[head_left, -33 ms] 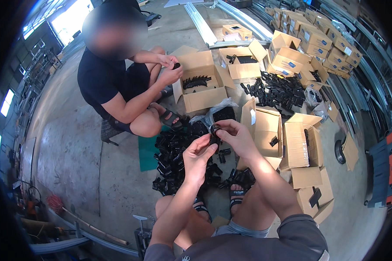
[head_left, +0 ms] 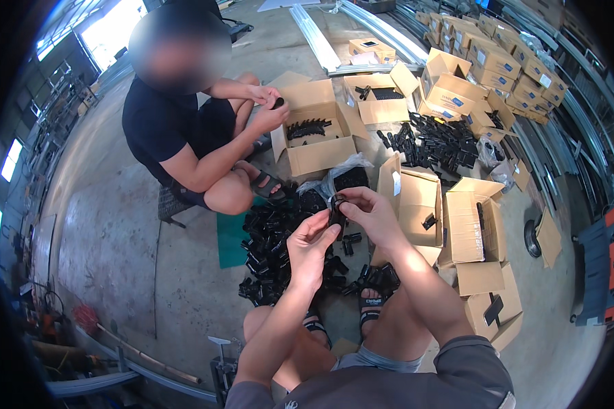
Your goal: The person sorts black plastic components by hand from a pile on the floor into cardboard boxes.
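Observation:
Between my two hands is a black tubular plastic part (head_left: 335, 217) with a ring-like upper end, held above the floor in front of me. My left hand (head_left: 308, 243) pinches its lower end between thumb and fingers. At the top, my right hand (head_left: 367, 213) closes thumb and fingertips on the same part. Below and to the left lies a large heap of similar black plastic parts (head_left: 262, 242). Clear plastic bags (head_left: 335, 178) of black pieces sit just beyond my hands. The part's exact kind is too small to make out.
Across to the left, a seated person (head_left: 170, 136) holds a small black part by an open carton (head_left: 320, 155) with black pieces in it. More open cartons (head_left: 416, 198) stand at the right, near another black heap (head_left: 435, 142). Metal profiles (head_left: 314, 39) lie behind.

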`<state>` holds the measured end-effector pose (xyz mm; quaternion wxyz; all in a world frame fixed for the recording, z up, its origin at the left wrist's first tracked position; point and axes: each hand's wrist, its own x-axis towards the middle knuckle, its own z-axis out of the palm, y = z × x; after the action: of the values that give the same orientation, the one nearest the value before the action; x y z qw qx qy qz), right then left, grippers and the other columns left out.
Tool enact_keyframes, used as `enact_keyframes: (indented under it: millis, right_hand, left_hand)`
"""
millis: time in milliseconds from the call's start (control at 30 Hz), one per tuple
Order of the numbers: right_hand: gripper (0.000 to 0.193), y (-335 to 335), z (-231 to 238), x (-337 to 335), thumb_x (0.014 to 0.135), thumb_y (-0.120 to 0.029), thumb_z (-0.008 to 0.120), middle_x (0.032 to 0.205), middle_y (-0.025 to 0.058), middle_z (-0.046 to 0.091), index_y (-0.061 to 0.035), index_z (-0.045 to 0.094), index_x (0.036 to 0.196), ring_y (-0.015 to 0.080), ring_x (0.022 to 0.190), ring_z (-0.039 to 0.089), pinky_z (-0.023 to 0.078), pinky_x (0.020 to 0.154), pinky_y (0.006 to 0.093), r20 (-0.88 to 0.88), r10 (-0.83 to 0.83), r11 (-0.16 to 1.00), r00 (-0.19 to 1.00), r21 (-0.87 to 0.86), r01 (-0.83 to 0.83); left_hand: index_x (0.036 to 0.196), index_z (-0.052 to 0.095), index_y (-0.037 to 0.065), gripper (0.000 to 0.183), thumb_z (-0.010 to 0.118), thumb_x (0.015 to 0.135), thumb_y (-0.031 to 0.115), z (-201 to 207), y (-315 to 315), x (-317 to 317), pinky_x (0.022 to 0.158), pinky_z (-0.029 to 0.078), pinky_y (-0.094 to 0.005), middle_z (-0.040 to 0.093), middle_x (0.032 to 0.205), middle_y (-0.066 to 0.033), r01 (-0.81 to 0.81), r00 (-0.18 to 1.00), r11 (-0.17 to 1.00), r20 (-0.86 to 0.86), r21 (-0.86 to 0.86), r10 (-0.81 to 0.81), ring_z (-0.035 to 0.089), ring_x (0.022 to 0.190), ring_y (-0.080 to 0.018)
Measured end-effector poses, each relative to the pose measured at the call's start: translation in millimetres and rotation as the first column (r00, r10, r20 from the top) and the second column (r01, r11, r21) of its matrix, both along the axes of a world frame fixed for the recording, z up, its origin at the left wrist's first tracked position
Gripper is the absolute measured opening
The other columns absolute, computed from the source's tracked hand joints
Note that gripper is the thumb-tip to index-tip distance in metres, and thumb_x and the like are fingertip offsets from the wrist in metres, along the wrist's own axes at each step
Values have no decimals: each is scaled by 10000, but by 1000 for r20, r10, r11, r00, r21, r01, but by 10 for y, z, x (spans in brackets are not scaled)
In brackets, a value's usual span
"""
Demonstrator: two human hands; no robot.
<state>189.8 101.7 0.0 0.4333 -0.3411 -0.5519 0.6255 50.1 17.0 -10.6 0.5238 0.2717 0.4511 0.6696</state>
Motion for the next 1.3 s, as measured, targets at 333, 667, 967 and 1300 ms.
enact_keyframes:
  millis: [333,667,967,1300]
  right_hand:
    - [396,-130,12,-37,865,-145,780,993,78,706,35,627,1182,109,906,655,527,816,255,-49,-134,991,990,-16,133]
    - [366,-140,18,-65,860,-117,778,991,72,715,16,637,1171,106,887,661,527,807,251,-54,-104,994,993,31,105]
    - [325,-204,194,333,826,-111,801,855,15,693,-9,671,1106,63,793,622,513,715,244,186,-279,948,942,209,239]
    - [427,-1038,-1329,2360,836,-412,724,992,115,741,-54,707,1068,314,913,711,546,846,427,965,-188,913,185,103,394]
  left_hand:
    - [1232,633,-16,344,695,894,-24,54,-51,122,945,486,-260,689,1178,-94,-85,990,996,112,31,81,633,1069,-122]
    - [1222,633,-11,338,689,890,-35,-17,-56,6,963,492,-274,684,1185,-100,-38,996,995,81,95,31,631,1080,-126]
    - [1403,500,10,605,693,836,-70,64,-137,47,1052,440,-329,600,1346,-153,129,979,986,-172,105,-110,553,1260,-202]
    - [1323,581,39,362,622,971,114,-135,-134,64,981,495,-325,652,1246,-114,385,827,897,-352,-215,-439,622,1141,-190]
